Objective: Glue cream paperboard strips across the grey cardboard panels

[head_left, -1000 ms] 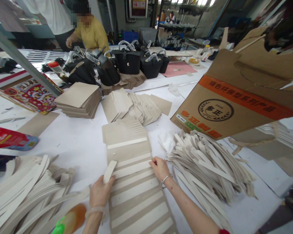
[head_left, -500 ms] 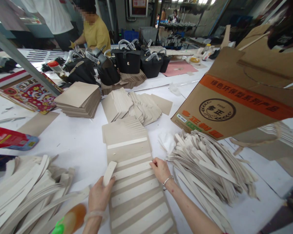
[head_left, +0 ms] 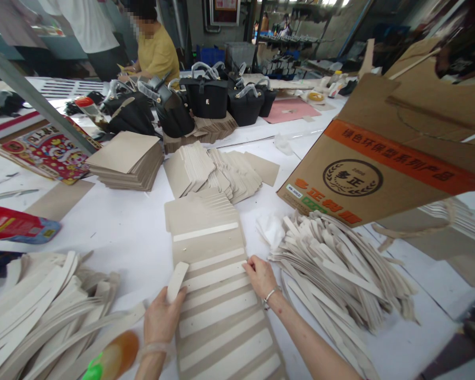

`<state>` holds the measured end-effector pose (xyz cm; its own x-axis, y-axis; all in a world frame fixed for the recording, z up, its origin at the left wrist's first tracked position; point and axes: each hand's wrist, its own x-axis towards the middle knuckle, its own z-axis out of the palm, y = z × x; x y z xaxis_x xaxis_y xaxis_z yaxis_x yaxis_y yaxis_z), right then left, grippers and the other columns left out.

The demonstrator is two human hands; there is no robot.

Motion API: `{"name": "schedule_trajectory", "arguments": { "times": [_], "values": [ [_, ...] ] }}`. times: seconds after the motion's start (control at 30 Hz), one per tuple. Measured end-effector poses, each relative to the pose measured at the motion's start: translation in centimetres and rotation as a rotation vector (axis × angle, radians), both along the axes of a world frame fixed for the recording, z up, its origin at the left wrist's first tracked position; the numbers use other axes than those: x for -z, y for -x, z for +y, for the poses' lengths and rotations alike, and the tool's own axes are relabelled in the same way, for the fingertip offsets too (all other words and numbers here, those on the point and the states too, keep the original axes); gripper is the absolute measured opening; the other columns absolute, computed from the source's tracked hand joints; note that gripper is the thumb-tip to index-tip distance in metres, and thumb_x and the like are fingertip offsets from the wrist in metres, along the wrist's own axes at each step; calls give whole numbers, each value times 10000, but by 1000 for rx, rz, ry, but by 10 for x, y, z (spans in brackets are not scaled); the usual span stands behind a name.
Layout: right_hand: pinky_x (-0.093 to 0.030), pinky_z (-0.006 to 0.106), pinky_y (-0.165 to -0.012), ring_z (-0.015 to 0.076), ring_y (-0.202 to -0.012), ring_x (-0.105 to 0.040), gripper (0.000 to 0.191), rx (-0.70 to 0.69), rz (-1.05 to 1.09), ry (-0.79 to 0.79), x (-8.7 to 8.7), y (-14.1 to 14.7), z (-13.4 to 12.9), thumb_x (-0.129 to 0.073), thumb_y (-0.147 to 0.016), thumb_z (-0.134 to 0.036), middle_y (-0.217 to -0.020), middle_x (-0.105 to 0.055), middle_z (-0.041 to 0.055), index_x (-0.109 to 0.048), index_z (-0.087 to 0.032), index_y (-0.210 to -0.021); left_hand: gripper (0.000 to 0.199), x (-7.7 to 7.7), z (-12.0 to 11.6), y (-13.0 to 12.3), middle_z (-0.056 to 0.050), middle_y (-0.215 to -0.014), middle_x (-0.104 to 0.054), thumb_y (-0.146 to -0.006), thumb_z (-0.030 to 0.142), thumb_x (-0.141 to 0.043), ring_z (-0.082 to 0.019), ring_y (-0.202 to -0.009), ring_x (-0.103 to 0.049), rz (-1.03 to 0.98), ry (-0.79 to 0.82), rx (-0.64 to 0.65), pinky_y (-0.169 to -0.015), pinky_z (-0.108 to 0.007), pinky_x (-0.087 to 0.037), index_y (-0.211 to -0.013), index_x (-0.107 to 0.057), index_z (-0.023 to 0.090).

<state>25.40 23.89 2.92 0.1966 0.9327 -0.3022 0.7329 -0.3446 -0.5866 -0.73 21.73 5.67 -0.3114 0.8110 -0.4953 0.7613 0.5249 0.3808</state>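
Note:
Low in the head view, my left hand (head_left: 163,316) pinches a short pale strip (head_left: 178,281) that sticks up past the fingertips. It is at the left edge of a row of overlapping grey-beige boards with pale strips (head_left: 221,311). At the right edge of that row, my right hand (head_left: 260,274) has thumb and fingers pressed together on the end of a pale strip (head_left: 221,276) lying across the boards. Beyond the hands, a board (head_left: 203,214) carries one narrow white strip. A bundle of long pale strips (head_left: 332,264) lies to the right.
Another strip pile (head_left: 35,311) and a bottle with a green cap (head_left: 113,356) are at the lower left. Stacked boards (head_left: 126,161), notched pieces (head_left: 217,171) and black bags (head_left: 206,97) stand farther back. A large carton (head_left: 364,169) is at right. A person in yellow (head_left: 156,53) sits behind.
Both hands hold nearly the same place and grip. In the background, the person in yellow has shifted their arm slightly.

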Motion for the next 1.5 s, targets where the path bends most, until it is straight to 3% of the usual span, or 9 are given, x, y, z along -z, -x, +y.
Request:
{"name": "schedule_trajectory", "arguments": {
  "times": [0.27,0.53,0.73,1.03,1.5],
  "values": [
    [-281,212,-544,118,-548,-494,192,-4,-38,4,0,3,-1,-493,-797,-274,-579,-600,1,-571,-186,-646,443,-5,2,-1,-39,-623,-622,-713,583,-372,-252,-673,-582,8,-17,-2,-633,-310,-413,-813,-594,213],
    [-288,226,-581,139,-617,-547,170,-20,-91,-6,-1,5,-2,-487,-809,-270,-655,-645,28,-566,-193,-680,439,5,0,2,-38,-638,-625,-702,592,-400,-258,-696,-581,-10,-41,-25,-637,-311,-406,-807,-602,218],
    [-283,232,-560,139,-571,-525,193,-55,-104,-5,0,5,-3,-464,-813,-288,-602,-617,21,-545,-195,-665,408,5,-1,0,-57,-684,-652,-730,530,-416,-246,-709,-594,-40,-66,-68,-639,-300,-403,-844,-610,190],
    [-304,241,-537,152,-531,-515,247,-138,-122,-23,16,-2,-3,-407,-807,-371,-565,-599,15,-519,-210,-657,354,12,-5,0,-102,-794,-686,-772,452,-452,-189,-738,-609,-11,-89,-104,-618,-245,-383,-850,-627,155],
    [-319,252,-539,166,-533,-528,266,-159,-140,2,11,0,-1,-381,-798,-420,-552,-579,4,-473,-223,-645,340,15,-8,0,-95,-784,-681,-781,456,-438,-185,-711,-600,29,-66,-109,-587,-256,-358,-843,-618,174]
  ]
}}
